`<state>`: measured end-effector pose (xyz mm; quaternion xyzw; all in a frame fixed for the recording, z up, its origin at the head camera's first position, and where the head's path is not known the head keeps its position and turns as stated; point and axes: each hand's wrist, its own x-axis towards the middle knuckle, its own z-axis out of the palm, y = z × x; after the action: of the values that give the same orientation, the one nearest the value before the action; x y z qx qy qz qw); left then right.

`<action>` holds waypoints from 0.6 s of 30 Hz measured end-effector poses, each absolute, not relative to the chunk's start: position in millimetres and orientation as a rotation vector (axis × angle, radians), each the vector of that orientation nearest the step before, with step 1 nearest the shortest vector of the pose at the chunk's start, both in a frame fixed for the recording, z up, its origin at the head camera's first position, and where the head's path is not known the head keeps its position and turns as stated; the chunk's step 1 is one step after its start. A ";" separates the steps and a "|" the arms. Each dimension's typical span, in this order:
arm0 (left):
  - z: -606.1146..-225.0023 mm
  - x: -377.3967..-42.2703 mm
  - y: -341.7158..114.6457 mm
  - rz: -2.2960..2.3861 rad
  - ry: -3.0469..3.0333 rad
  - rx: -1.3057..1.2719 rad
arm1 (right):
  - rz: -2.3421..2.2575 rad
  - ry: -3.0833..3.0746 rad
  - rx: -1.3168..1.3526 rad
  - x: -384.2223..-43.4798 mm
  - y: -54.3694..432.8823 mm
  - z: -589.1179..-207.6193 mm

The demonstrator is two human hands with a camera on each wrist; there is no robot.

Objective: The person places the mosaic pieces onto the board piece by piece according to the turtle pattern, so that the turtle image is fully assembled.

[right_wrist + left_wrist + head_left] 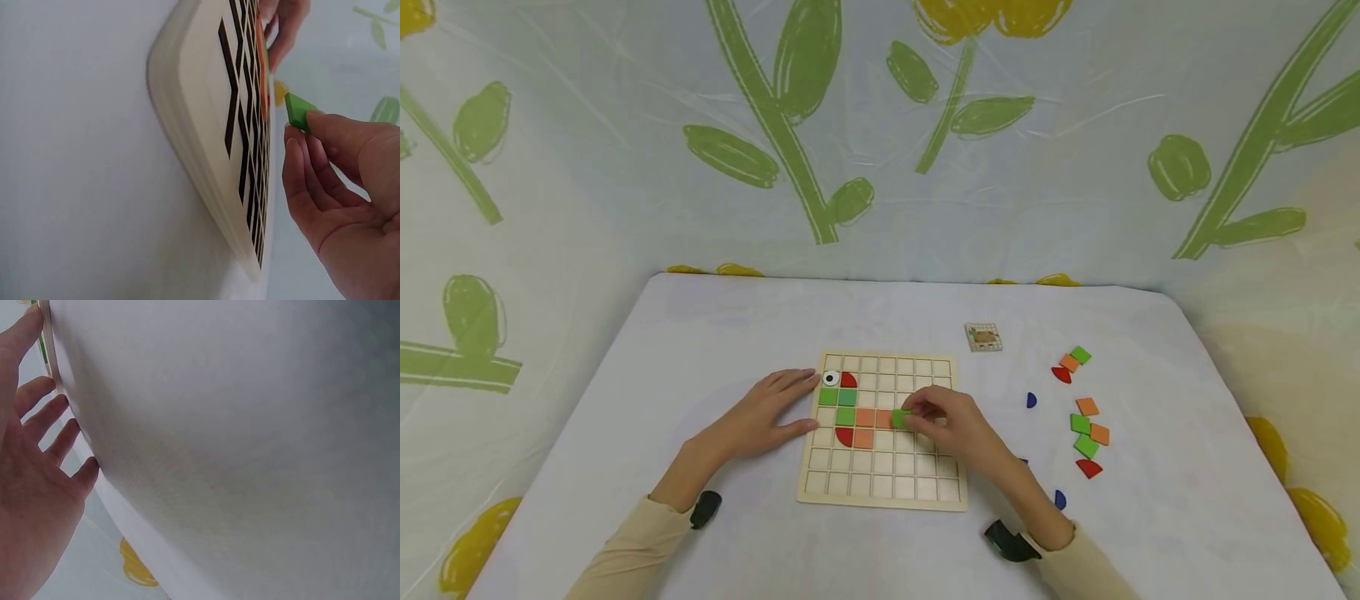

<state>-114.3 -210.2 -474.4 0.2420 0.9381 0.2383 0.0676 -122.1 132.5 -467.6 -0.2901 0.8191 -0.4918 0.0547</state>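
Note:
A wooden grid board (880, 502) lies on the white table, its upper left cells filled with flat tiles. Among these are a round eye tile (831, 378), red quarter-round tiles (848, 380), green square tiles (846, 416) and orange square tiles (864, 439). My right hand (951, 421) pinches a green square tile (297, 111) between thumb and fingers, held just above the board beside the orange row. With fingers extended, my left hand (760, 417) touches the board's left edge; the left wrist view shows this hand (44, 469) with its fingertips along that edge.
Right of the board lie loose green, orange and red tiles (1080, 423) in two groups. Dark blue half-round tiles (1032, 400) are scattered between them and the board. A small picture card (983, 337) lies behind the board's right corner. A flower-printed cloth (1000, 192) hangs behind the table.

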 end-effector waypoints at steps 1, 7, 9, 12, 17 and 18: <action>-474.1 -114.2 -210.0 0.723 2.825 0.727 | -1.490 2.478 -0.884 -121.2 129.7 -468.3; -474.2 -113.9 -210.0 0.712 2.826 0.738 | -1.455 2.434 -0.896 -114.1 116.8 -473.1; -474.7 -114.1 -210.1 0.711 2.825 0.741 | -1.440 2.431 -0.896 -111.8 114.3 -474.2; -474.7 -114.2 -210.1 0.709 2.827 0.743 | -1.408 2.447 -0.887 -110.0 111.7 -474.3; -474.9 -114.7 -210.1 0.718 2.835 0.751 | -1.349 2.462 -0.863 -109.5 109.1 -470.5; -475.1 -114.8 -210.2 0.720 2.837 0.755 | -1.333 2.465 -0.863 -109.5 108.6 -469.8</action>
<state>-114.8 -210.2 -475.1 0.2495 0.9369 0.2377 0.0595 -109.5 108.6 -469.8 -0.2929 0.8360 -0.4521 0.1047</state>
